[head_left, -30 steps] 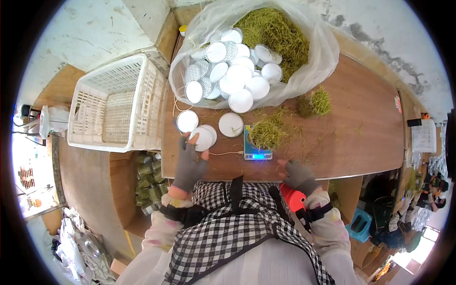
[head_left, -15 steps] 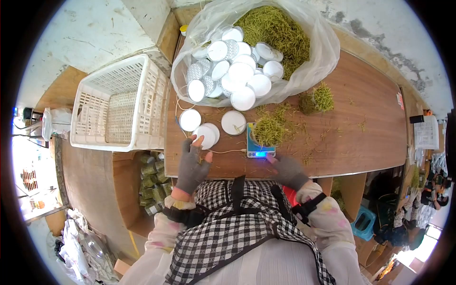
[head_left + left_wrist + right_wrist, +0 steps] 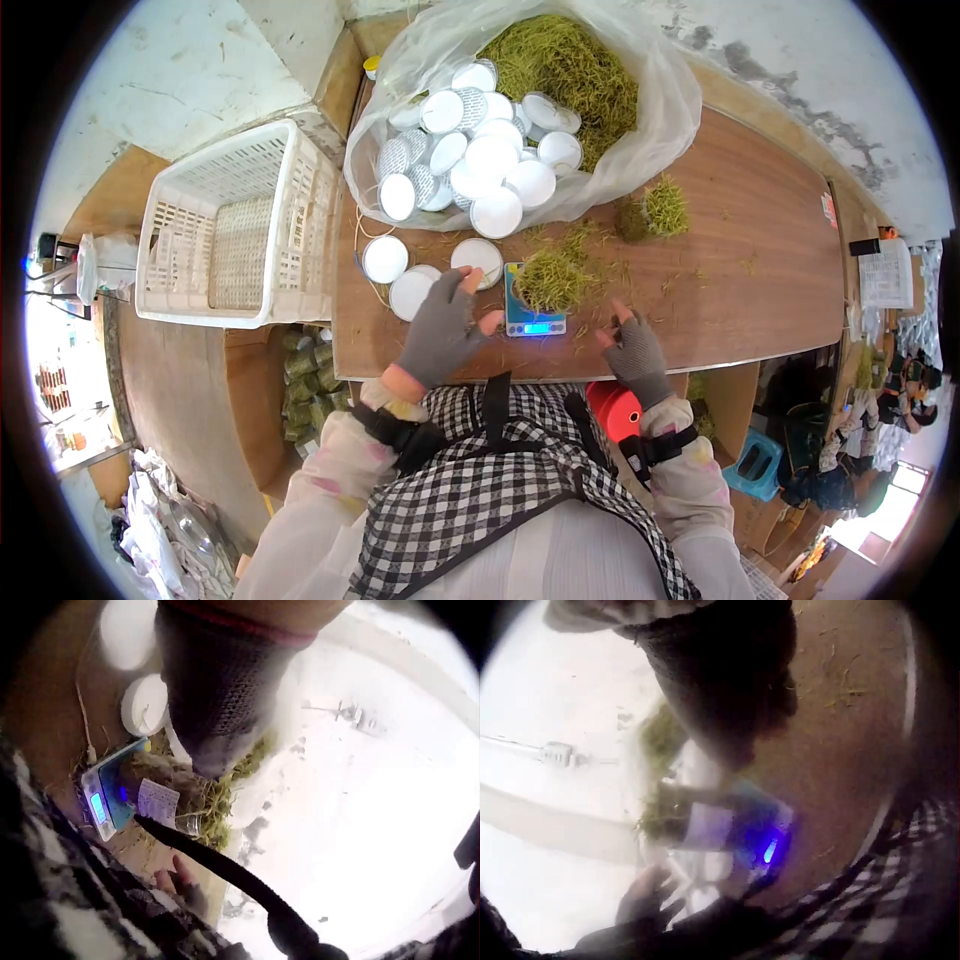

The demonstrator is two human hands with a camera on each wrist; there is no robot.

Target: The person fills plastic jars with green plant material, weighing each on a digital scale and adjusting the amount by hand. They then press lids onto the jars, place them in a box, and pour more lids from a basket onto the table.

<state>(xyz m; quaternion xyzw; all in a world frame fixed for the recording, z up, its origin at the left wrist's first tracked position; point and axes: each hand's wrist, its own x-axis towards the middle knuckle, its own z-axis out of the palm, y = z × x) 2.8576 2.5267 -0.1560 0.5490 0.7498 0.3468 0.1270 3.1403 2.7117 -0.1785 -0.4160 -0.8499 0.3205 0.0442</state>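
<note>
A small blue scale with a lit display stands near the table's front edge. On it sits a clear container heaped with green dried strands; its paper label shows in the left wrist view. My gloved left hand is left of the scale, over the table, fingers extended toward a white round lid, holding nothing visible. To the scale's right, my gloved right hand hovers with fingers loosely bent and empty. More white lids lie at the left.
A large plastic bag at the back holds many lids and a heap of green strands. Another filled container stands at the back right. A white crate is at the left, and a red object is by the front edge.
My left hand has moved right from the stacked lids toward the single lid and scale. My right hand reached to the scale's display side, then drew back to the right.
</note>
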